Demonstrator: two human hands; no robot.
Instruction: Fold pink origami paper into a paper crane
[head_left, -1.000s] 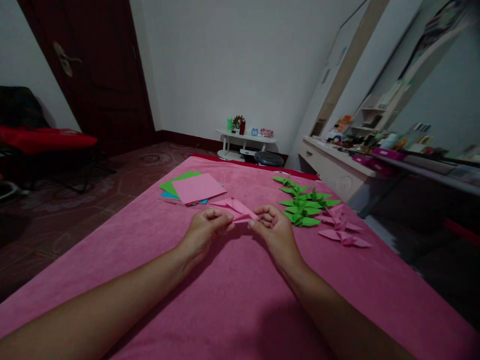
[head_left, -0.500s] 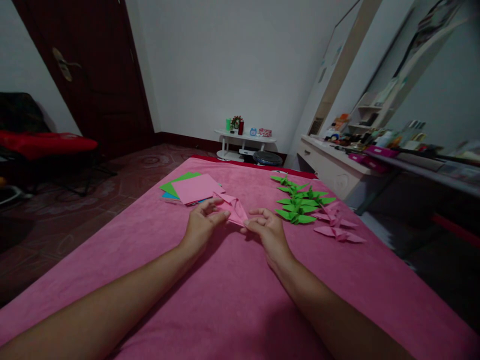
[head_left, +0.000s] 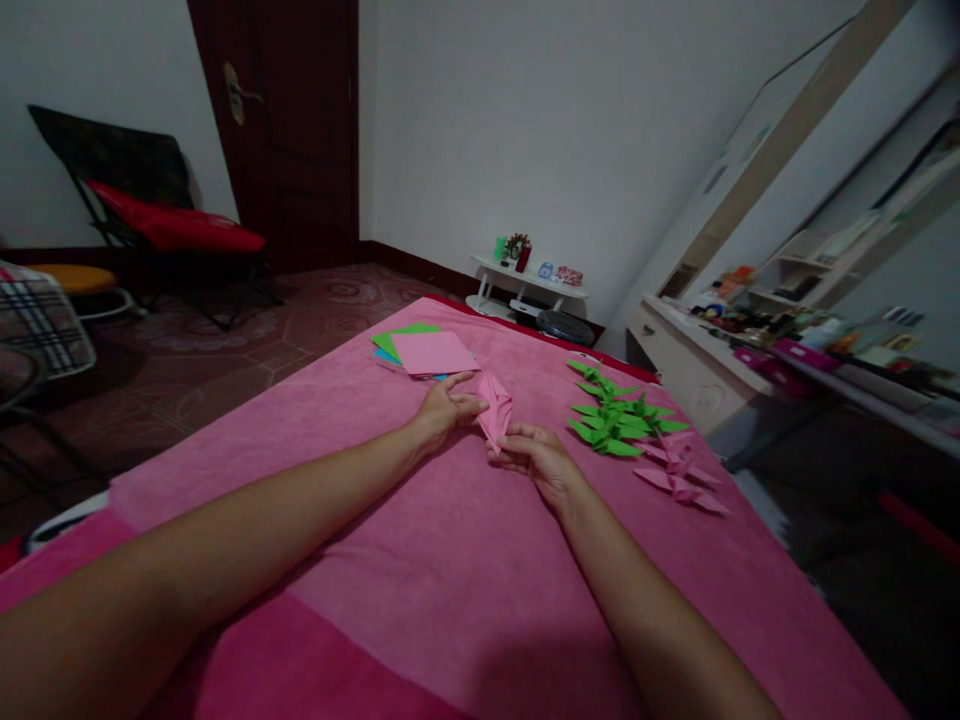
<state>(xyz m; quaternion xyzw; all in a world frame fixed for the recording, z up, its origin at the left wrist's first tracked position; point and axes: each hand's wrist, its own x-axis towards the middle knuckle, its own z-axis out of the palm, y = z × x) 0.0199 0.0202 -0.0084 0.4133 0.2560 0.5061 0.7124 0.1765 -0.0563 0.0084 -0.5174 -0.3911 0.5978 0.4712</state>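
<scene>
A partly folded pink paper piece (head_left: 496, 408) lies on the pink cloth (head_left: 465, 560) between both hands. My left hand (head_left: 444, 408) rests at its left edge, fingers stretched out and pressing on the paper. My right hand (head_left: 534, 455) sits at its lower right, fingers curled onto the paper's near tip. A stack of flat pink, green and blue sheets (head_left: 429, 351) lies just beyond my left hand.
Several green folded cranes (head_left: 616, 418) and pink folded cranes (head_left: 679, 472) lie to the right. A dresser (head_left: 694, 365) with clutter stands at the right, a small white shelf (head_left: 525, 285) behind, and a chair with a red cushion (head_left: 169, 225) at the left.
The paper went from lifted between both pinching hands to lying on the cloth, turned more upright. My left fingers stretched out onto it. The camera swung left.
</scene>
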